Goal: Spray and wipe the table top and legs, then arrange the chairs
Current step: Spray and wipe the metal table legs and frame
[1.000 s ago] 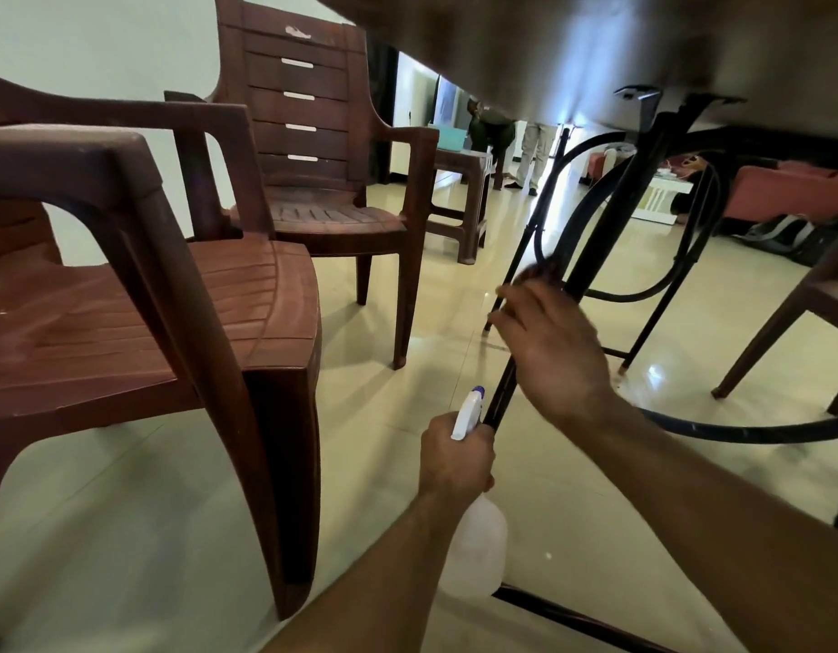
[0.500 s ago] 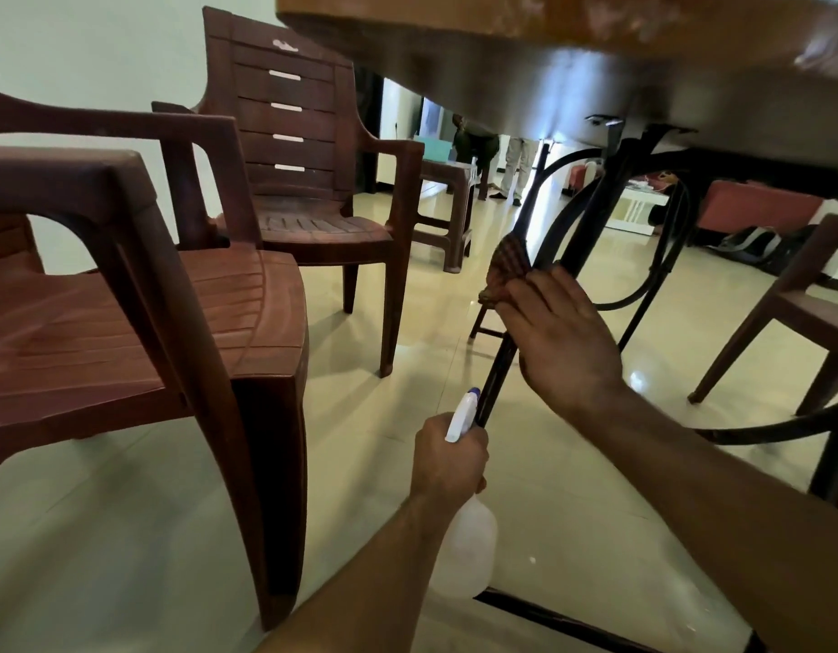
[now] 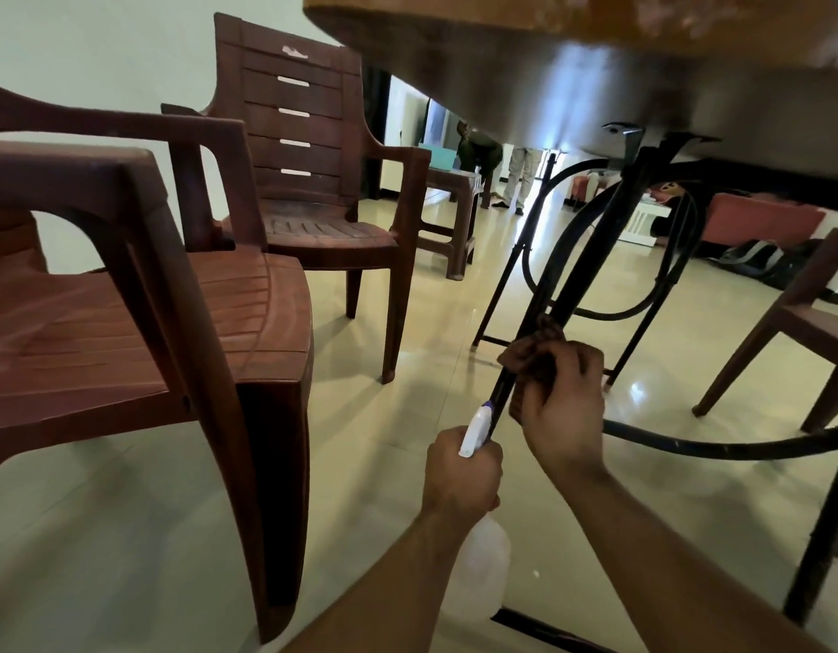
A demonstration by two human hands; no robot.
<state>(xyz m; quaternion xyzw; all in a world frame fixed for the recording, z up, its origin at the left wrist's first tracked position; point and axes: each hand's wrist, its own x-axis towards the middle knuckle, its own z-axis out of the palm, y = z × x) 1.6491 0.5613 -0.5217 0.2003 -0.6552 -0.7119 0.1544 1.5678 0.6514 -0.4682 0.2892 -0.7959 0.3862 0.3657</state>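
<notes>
I look up from under the table top (image 3: 572, 77). My right hand (image 3: 560, 407) grips a brown cloth (image 3: 530, 355) wrapped round a slanted black metal table leg (image 3: 591, 261), low on the leg. Just below it my left hand (image 3: 459, 473) holds a white spray bottle (image 3: 483, 582) by its neck, its white and blue nozzle (image 3: 476, 426) touching the leg. Two brown plastic armchairs stand on the left, one near (image 3: 139, 322) and one farther back (image 3: 313, 181).
Curved black braces (image 3: 714, 447) join the table's legs. Another brown chair (image 3: 798, 322) stands at right. A brown stool (image 3: 450, 219) is behind the far chair. People stand in the far room (image 3: 520, 181). Bags (image 3: 761, 261) lie on the glossy tiled floor.
My right hand with the cloth has slid down the table leg toward the spray bottle. The view has tilted up, showing more of the table's underside. My left hand keeps its place.
</notes>
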